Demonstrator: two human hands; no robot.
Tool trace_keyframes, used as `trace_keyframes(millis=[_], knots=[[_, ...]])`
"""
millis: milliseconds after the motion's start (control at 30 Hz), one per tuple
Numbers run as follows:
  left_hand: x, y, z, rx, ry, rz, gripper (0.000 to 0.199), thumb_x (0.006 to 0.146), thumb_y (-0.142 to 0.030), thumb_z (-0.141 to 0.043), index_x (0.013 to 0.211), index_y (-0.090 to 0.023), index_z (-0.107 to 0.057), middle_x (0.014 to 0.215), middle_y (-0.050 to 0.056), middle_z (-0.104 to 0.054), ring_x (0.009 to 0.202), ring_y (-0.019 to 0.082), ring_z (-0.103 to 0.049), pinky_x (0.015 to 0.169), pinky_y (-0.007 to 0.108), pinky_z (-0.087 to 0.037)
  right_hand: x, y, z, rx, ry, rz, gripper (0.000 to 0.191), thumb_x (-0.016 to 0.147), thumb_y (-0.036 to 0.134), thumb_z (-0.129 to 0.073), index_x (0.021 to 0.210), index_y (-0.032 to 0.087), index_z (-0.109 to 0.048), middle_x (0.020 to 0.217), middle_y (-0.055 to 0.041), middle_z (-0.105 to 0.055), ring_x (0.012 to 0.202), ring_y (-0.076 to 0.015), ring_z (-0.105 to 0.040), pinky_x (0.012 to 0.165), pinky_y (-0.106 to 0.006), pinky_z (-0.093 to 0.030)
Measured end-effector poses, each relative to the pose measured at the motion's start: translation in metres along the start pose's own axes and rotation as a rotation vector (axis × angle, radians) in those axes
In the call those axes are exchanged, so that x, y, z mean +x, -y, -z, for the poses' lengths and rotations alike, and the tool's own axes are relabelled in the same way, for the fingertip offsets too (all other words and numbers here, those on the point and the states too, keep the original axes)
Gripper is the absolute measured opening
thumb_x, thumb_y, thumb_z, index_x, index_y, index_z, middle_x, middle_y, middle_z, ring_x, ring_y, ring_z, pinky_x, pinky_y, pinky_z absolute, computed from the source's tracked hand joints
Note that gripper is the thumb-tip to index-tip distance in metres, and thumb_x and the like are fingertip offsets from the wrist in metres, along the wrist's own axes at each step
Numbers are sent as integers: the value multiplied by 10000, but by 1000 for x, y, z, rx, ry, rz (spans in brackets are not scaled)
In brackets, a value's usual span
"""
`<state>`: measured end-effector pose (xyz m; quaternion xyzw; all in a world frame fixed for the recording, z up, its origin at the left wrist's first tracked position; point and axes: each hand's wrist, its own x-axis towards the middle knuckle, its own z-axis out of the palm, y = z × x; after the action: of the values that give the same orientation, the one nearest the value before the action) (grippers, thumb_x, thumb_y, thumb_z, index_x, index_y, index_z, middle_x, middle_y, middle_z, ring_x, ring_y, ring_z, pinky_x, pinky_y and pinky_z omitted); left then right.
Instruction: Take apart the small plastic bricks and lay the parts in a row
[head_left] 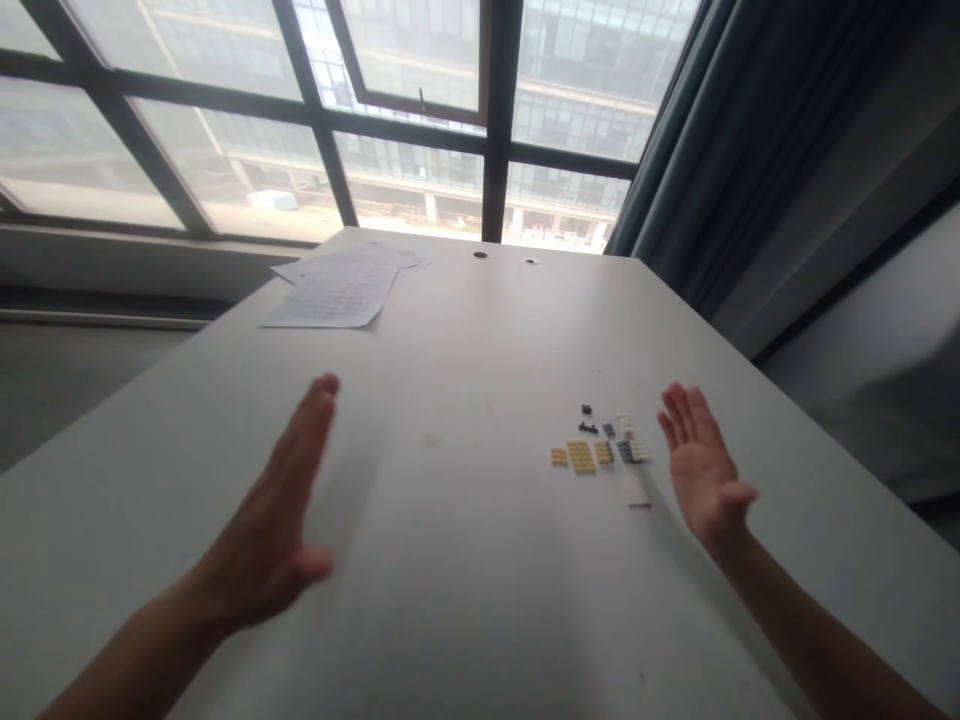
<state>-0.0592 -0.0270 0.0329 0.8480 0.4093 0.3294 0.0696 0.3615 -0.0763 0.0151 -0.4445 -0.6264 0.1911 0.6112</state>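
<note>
both hands flat open, empty: left hand (277, 520) mid-left, right hand (701, 465) just beside small toy bricks (600, 450) on counter (465, 560). risk: right hand's sweep scatters them.

Bright backlight from the window (420, 110), motion-blurred hands, wide-angle edge distortion.

Premises appear to be an office. Plain white desk (465, 330) with printed papers (337, 290) set against large framed windows (420, 120); grey curtain (697, 150) alongside
</note>
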Motion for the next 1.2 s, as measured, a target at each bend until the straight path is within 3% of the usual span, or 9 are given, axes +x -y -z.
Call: trace_keyframes(millis=[67,133,200,267,700,833,967,1067,1200], knots=[[-14,-23,-7,95,277,-240,1061,680,-857,-353,1492,-290,30,1576,23,-45,1412,374,-133,1160,552,-83,-14,17,-22,-276,494,162,1157,636,871,-414,1501,167,-104,1557,-141,-132,1423,-338,-131,1145,-526,-144],[-25,-37,-23,129,509,-313,1035,735,-794,-399,1493,-240,37,1562,83,-110,1404,339,-203,1163,516,-106,-27,27,-43,-426,954,298,1111,662,801,-515,1498,168,-147,1545,-132,-190,1423,-329,-137,1166,-494,-67],[-33,-42,-40,102,634,-329,999,778,-753,-395,1488,-217,59,1553,100,-129,1405,311,-214,1167,487,-127,-35,29,-58,-474,1216,295,1097,699,759,-530,1499,136,-111,1545,-144,-172,1425,-310,-141,1174,-461,-41],[-37,-40,-50,66,688,-315,990,788,-736,-405,1484,-217,72,1551,102,-127,1410,301,-200,1168,482,-135,-36,28,-66,-479,1307,248,1093,720,742,-525,1499,121,-76,1548,-155,-137,1427,-302,-139,1175,-453,-28],[-37,-36,-50,58,642,-335,976,797,-693,-459,1493,-197,12,1536,121,-178,1397,301,-235,1158,497,-183,-37,25,-66,-480,1218,338,1037,748,721,-515,1491,102,-142,1515,-171,-260,1405,-296,-229,1174,-460,-101],[-43,-27,-52,122,412,-380,789,857,-517,-527,1488,-208,-167,1477,107,-363,1346,281,-364,1119,458,-323,-49,3,-28,-559,872,481,919,790,666,-524,1485,174,-178,1401,-150,-458,1344,-277,-360,1146,-477,-213],[-47,-12,-58,200,253,-372,556,876,-368,-551,1399,-266,-395,1381,61,-509,1284,257,-457,1069,417,-408,-56,-32,37,-878,471,244,1043,711,753,-518,1498,195,-119,1492,-187,-280,1384,-369,-239,1086,-565,-277],[-45,-7,-62,261,226,-297,606,857,-424,-558,1407,-244,-382,1422,76,-458,1301,277,-431,1050,430,-422,-46,-57,62,-993,543,84,1238,600,843,-506,1502,173,13,1541,-218,-99,1404,-420,-120,1079,-628,-213],[-43,-7,-63,284,243,-225,733,831,-539,-542,1449,-229,-300,1469,93,-387,1333,302,-380,1077,457,-371,-6,-79,42,-987,712,-1,1322,526,858,-554,1500,177,25,1548,-218,-73,1416,-404,-61,1109,-593,-145]])
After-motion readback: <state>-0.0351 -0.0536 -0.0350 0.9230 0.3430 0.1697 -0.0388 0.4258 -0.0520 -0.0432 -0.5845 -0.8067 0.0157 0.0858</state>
